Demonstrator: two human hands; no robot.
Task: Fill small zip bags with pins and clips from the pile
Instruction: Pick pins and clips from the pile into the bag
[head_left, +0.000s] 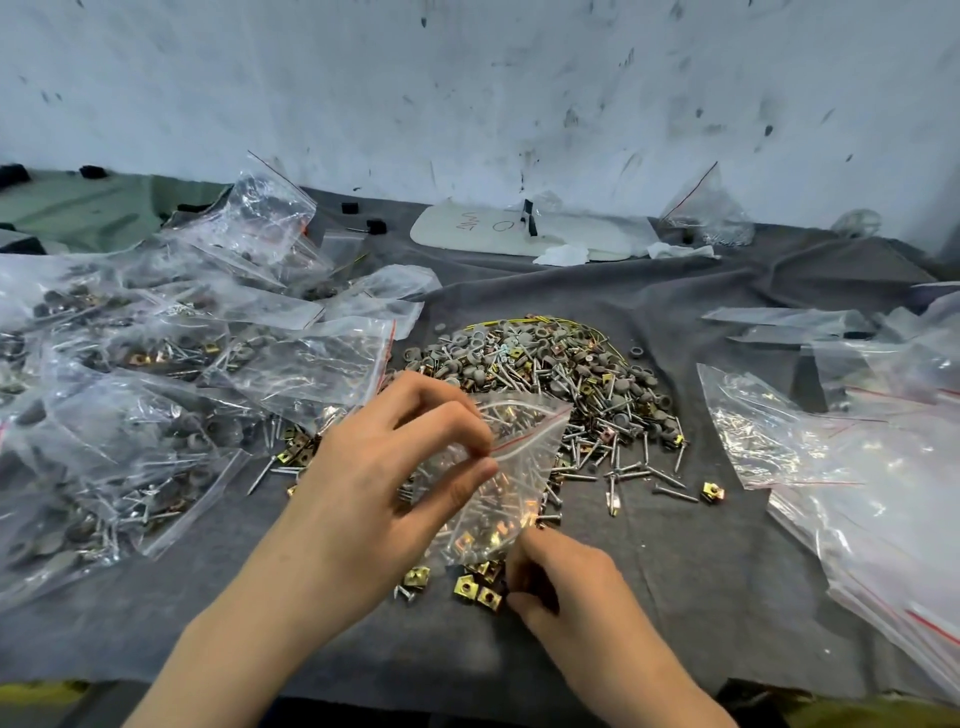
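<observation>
My left hand (384, 467) pinches a small clear zip bag (514, 467) by its red-lined mouth, holding it just above the cloth; a few brass clips show through it. My right hand (566, 587) is curled over the brass clips (475, 590) lying below the bag, fingertips among them; whether it holds any is hidden. Behind the bag spreads the pile (561, 384) of pins, grey caps and clips.
Filled zip bags (130, 395) are heaped on the left. Empty zip bags (862, 483) are stacked on the right. A grey cloth (717, 571) covers the table. A white board (519, 234) lies by the scuffed back wall.
</observation>
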